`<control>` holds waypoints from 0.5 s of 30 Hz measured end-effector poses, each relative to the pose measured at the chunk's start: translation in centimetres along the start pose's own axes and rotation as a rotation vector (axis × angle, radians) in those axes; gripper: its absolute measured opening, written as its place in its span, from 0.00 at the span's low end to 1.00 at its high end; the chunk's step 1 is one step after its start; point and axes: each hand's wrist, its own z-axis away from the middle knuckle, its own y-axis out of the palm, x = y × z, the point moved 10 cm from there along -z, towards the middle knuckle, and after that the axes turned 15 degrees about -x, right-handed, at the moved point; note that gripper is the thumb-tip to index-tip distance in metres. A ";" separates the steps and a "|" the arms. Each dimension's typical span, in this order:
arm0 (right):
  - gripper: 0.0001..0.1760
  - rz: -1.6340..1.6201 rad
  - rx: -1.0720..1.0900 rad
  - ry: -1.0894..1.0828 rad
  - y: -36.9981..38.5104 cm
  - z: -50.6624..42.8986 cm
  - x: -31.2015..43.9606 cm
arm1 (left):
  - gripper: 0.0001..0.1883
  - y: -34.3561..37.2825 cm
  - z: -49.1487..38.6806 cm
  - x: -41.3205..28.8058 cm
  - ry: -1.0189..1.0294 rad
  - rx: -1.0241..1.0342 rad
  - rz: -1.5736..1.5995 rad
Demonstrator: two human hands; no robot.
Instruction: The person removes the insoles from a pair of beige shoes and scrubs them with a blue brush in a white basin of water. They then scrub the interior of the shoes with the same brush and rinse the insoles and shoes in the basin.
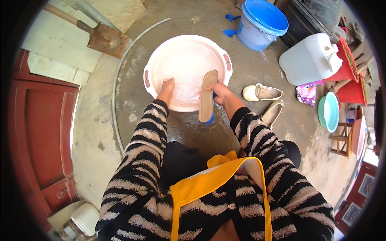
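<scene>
A round pale pink basin (187, 48) of water stands on the floor before me. My left hand (168, 86) dips into it near the left front side, its fingertips hidden in the water, so I cannot tell if they hold anything. A shoe with a tan sole (208, 95) and blue parts beneath is gripped in my right hand (219, 92). It tilts across the basin's front right rim, sole turned up towards me. To the right on the wet floor lie a cream flat shoe (252, 92) and another similar flat shoe (272, 112).
A blue-rimmed bucket (256, 39) stands at the back, right of the basin. Beyond the flat shoes are a white plastic jerrycan (307, 60), a purple packet (306, 94) and a turquoise basin (328, 112). On the left, a hose (115, 87) curves along the floor near a rusty shovel (108, 40).
</scene>
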 end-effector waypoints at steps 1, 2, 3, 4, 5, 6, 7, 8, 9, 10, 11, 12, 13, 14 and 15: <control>0.34 0.019 -0.020 -0.010 -0.1 -0.3 -0.1 | 0.24 2.1 1.1 0.4 -0.121 0.180 0.185; 0.34 0.007 -0.028 0.015 -0.1 -0.7 -0.4 | 0.24 3.7 2.7 0.6 -0.280 0.324 0.375; 0.35 -0.006 -0.032 0.024 -0.1 -1.1 -0.5 | 0.24 4.9 4.5 -0.8 -0.238 0.450 0.471; 0.35 -0.017 -0.035 0.032 0.1 -1.5 -0.6 | 0.24 5.8 6.5 -1.9 -0.232 0.541 0.574; 0.30 -0.051 -0.047 0.035 0.1 -1.8 -0.6 | 0.25 6.6 9.2 -3.4 -0.195 0.693 0.684; 0.29 -0.070 -0.054 0.070 0.4 -2.0 -1.0 | 0.25 6.4 10.9 -3.8 -0.078 0.693 0.582; 0.27 -0.094 -0.065 0.092 0.6 -2.2 -1.1 | 0.26 6.8 13.2 -4.6 0.077 0.761 0.485; 0.26 -0.122 -0.099 0.092 0.7 -2.5 -0.8 | 0.27 7.2 15.9 -6.1 0.304 0.876 0.446; 0.23 -0.114 -0.114 0.027 0.9 -2.2 -0.3 | 0.29 7.4 16.7 -6.3 0.505 0.791 0.207; 0.21 0.025 -0.136 -0.068 1.2 -1.8 0.5 | 0.32 7.4 17.9 -7.5 0.788 0.745 0.029; 0.19 -0.108 -0.109 -0.046 2.3 -1.3 0.4 | 0.33 7.9 18.6 -7.6 0.908 0.778 -0.103; 0.19 -0.113 -0.102 -0.089 3.0 -0.5 0.7 | 0.33 7.7 17.7 -8.2 0.923 0.690 -0.114; 0.22 -0.098 0.004 -0.119 4.6 0.7 0.9 | 0.34 7.7 16.8 -8.7 0.970 0.649 -0.196; 0.26 0.011 0.019 -0.130 5.5 1.4 0.7 | 0.34 7.0 15.6 -10.2 1.020 0.511 -0.165; 0.30 0.024 0.017 -0.080 6.4 1.7 0.2 | 0.34 6.2 13.5 -10.3 0.902 0.415 -0.135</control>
